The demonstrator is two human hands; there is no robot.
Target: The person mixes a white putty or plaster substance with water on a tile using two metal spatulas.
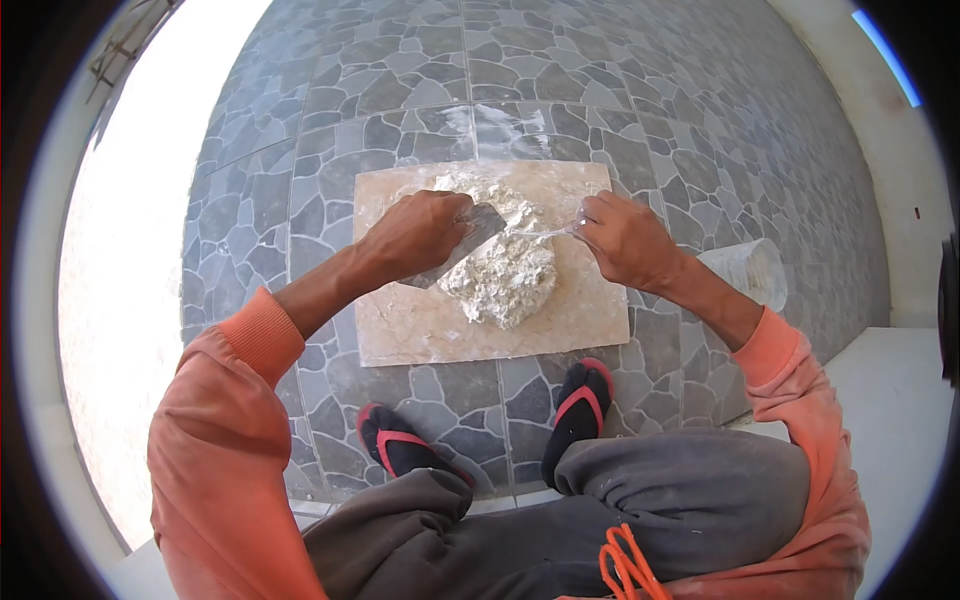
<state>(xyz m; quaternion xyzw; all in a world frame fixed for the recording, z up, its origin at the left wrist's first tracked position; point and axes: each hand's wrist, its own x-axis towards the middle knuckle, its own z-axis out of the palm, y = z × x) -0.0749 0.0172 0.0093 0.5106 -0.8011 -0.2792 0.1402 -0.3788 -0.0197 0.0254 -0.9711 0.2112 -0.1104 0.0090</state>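
A heap of wet, lumpy white plaster-like paste [508, 278] lies on a square beige tile board [585, 318] on the floor. My left hand [418, 232] is closed around a grey flat scraper [474, 238], its wide blade angled over the left side of the heap. Opposite it, my right hand [632, 240] pinches a thin whitish tool [545, 233], seen nearly edge-on, that reaches left across the heap; I cannot tell its exact kind. Both hands are above the board.
A whitish translucent bucket [762, 272] lies right of the board, partly behind my right forearm. White smears [510, 125] mark the stone-patterned floor [390, 90] beyond it. My feet in red-strapped sandals [580, 400] stand just in front of the board.
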